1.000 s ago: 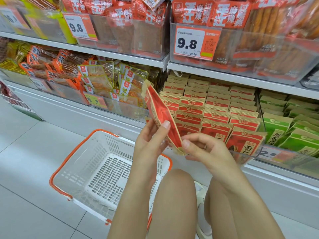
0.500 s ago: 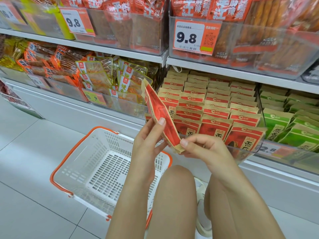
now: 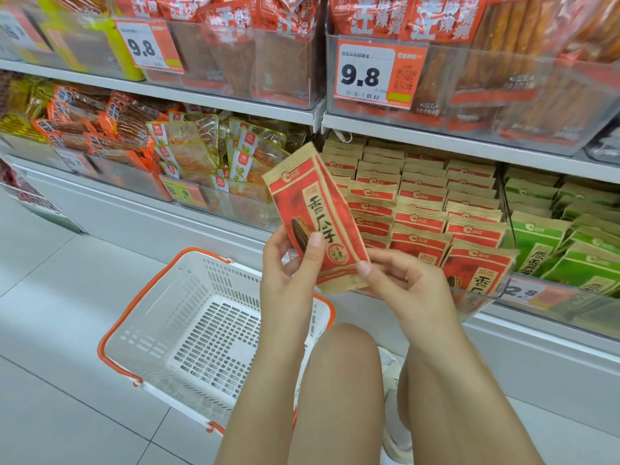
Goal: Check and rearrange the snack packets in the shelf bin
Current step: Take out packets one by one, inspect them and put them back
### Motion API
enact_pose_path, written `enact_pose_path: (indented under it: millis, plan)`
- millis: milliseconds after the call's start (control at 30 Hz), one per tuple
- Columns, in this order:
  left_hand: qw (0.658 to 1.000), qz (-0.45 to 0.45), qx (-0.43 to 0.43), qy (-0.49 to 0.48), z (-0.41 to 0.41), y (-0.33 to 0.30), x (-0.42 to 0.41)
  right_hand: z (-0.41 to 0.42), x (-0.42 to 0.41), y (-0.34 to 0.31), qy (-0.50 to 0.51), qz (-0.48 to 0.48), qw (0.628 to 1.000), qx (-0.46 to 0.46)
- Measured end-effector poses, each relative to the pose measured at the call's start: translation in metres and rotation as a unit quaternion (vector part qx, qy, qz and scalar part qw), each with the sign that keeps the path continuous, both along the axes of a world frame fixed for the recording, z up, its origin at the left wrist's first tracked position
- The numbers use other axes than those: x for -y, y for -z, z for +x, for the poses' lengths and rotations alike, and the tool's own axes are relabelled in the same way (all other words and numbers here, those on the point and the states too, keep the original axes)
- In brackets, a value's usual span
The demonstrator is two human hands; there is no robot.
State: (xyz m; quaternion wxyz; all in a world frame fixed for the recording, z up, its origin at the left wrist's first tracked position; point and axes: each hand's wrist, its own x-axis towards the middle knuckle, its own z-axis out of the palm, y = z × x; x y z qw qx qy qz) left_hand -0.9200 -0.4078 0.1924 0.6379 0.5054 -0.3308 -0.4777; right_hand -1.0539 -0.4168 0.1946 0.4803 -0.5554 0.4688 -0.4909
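A red and tan snack packet is held up in front of the lower shelf, its printed face turned toward me. My left hand grips its lower left edge, thumb on the front. My right hand pinches its bottom right corner. Behind it, a clear shelf bin holds rows of matching red packets standing upright. Green packets fill the bin section to the right.
A white shopping basket with orange rim sits on the tiled floor at my left knee, nothing in it. Left of the red packets are bins of clear orange snack packs. The upper shelf carries bins with 9.8 price tags.
The packet has turned from edge-on to face-on toward me. Both hands stayed on it and rose slightly.
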Motion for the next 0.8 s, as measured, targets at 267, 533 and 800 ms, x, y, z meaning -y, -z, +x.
enact_pose_path:
  millis: [267, 533, 800]
  plan:
    - [0.998, -0.005, 0.010, 0.054, 0.009, -0.001, 0.000, -0.013, 0.008, 0.015, 0.031, 0.048, 0.998, 0.002]
    - [0.977, -0.044, 0.192, 0.079, -0.006, 0.007, -0.006, -0.002, 0.008, 0.002, 0.004, 0.045, 0.998, 0.031]
    - [0.980, -0.025, 0.096, 0.173, 0.007, -0.007, -0.004, -0.012, 0.005, 0.008, -0.029, 0.077, 0.996, 0.037]
